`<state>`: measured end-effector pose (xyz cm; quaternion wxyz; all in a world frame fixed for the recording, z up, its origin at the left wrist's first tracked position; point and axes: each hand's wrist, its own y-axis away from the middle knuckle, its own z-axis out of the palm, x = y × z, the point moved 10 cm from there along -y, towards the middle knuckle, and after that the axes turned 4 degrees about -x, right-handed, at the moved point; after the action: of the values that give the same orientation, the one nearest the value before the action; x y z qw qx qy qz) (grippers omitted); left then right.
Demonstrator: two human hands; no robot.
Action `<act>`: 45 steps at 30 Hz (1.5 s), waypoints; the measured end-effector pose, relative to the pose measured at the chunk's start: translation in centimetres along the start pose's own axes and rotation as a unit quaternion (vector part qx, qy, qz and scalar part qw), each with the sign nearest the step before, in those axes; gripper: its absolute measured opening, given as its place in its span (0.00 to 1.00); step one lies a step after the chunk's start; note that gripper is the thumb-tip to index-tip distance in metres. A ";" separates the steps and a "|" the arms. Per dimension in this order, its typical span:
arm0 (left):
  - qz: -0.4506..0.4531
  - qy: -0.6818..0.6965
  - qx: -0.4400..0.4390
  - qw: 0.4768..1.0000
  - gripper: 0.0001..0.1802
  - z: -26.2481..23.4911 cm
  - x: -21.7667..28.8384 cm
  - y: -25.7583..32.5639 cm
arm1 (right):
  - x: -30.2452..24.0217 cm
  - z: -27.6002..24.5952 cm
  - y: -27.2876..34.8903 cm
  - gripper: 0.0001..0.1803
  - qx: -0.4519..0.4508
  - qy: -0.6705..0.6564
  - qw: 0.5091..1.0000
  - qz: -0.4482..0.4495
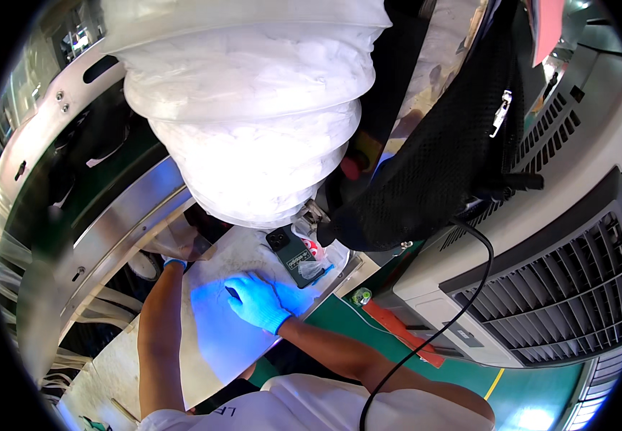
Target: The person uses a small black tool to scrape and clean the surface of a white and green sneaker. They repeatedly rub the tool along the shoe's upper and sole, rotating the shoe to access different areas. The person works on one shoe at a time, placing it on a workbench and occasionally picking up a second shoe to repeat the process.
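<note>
My right hand (259,302), in a thin glove lit blue, rests over the pale worktable (214,345) inside a patch of blue light. Its fingers are curled, and a small dark piece (232,293) shows at the thumb side, too little of it to name. My left hand (174,263) reaches forward at the table's left edge, beside the machine's metal rim (128,219). Only its gloved cuff shows there; the fingers are hidden. Just beyond my right hand lies a phone in a dark green case (289,253), with crumpled clear plastic (311,270) on its lower end.
A wide white flexible duct (246,129) hangs over the table's far end. Black mesh fabric (426,165) hangs to its right. A large grey air unit (548,280) stands on the green floor at right, and a black cable (426,345) crosses before it.
</note>
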<state>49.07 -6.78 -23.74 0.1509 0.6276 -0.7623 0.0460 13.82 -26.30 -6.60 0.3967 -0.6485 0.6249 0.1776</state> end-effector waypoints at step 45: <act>-0.215 0.362 0.231 0.877 0.59 -16.2 -2.4 46.6 | -27.5 -5.4 -32.0 0.10 0.063 0.133 0.944 -0.295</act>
<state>7.01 9.37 -3.51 0.2733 0.7328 -0.4684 0.4111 38.59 -14.87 26.10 0.3845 -0.7953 0.4628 -0.0750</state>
